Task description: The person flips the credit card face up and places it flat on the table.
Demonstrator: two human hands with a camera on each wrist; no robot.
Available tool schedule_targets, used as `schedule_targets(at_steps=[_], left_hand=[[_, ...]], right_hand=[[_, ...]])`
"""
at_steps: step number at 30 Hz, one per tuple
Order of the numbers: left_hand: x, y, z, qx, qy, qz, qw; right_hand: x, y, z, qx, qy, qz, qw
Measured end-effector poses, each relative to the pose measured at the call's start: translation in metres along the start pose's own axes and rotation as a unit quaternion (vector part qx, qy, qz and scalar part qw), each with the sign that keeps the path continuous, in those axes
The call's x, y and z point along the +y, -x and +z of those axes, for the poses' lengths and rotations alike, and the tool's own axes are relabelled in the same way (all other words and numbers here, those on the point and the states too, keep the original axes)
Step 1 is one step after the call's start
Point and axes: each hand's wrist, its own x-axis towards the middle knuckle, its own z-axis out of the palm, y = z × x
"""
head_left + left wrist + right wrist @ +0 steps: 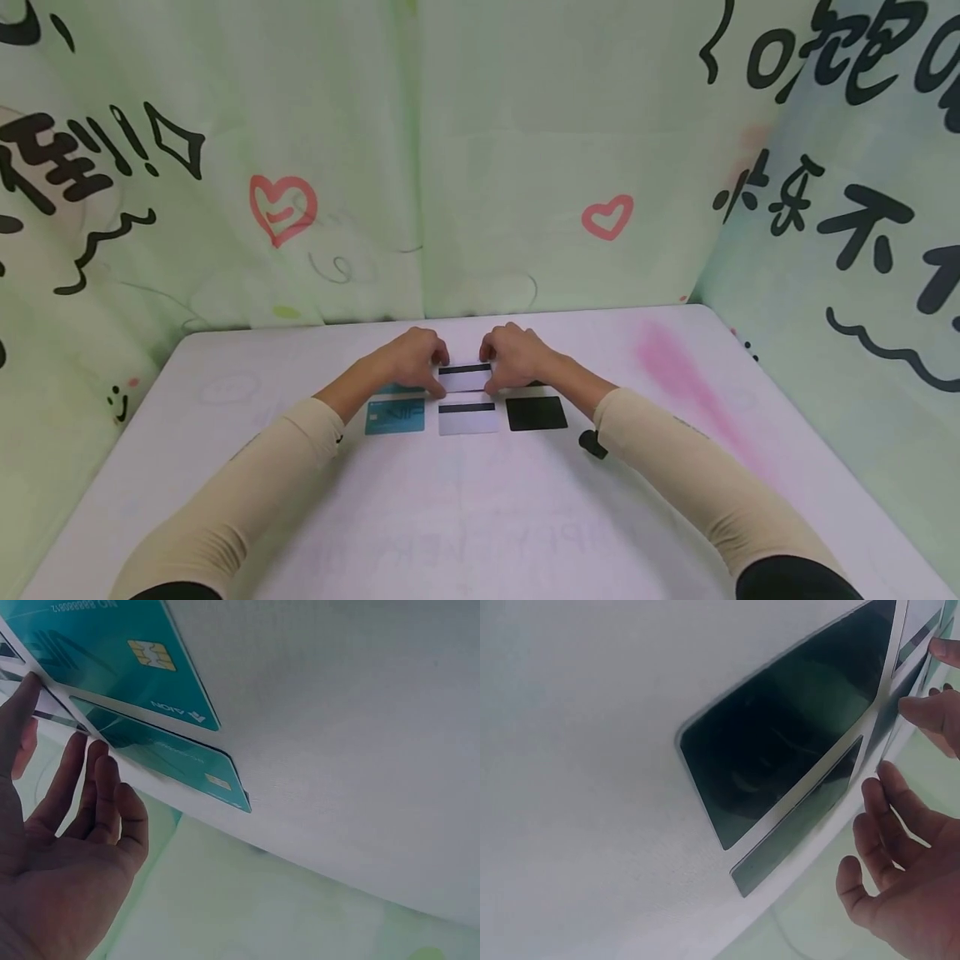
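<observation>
In the head view, a white card with a black stripe [465, 382] lies in the middle of the far row. My left hand [415, 357] holds its left edge, thumb at the near corner and a finger at the far corner. My right hand [517, 357] grips the right edge the same way. Just nearer lies a second striped white card [468, 421]. Left of it is a teal chip card marked VIP [395, 417]; to its right is a black card [536, 413]. Another teal card [165, 757] and another black card [802, 825] lie behind these, partly hidden by my hands in the head view.
The cards lie on a white table [450, 517] with a pink smear on its right. A small black object [592, 443] shows by the right sleeve. Pale green curtains [487, 167] with lettering and hearts hang behind the table and at its sides.
</observation>
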Motion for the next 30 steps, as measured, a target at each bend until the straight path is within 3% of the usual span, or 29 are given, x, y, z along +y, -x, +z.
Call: schedule_targets(at_steps=[8, 16, 30], left_hand=[[-0.002, 0.003, 0.001, 0.007, 0.015, 0.004, 0.9999], [-0.005, 0.006, -0.007, 0.026, 0.037, 0.005, 0.999], [-0.005, 0.013, -0.016, 0.038, 0.064, 0.01, 0.9972]], right_hand=[[0.004, 0.0, 0.003, -0.01, -0.048, -0.019, 0.999], [0.003, 0.001, -0.005, 0.003, -0.065, -0.038, 0.997], [-0.001, 0.004, -0.011, 0.022, -0.05, -0.033, 0.998]])
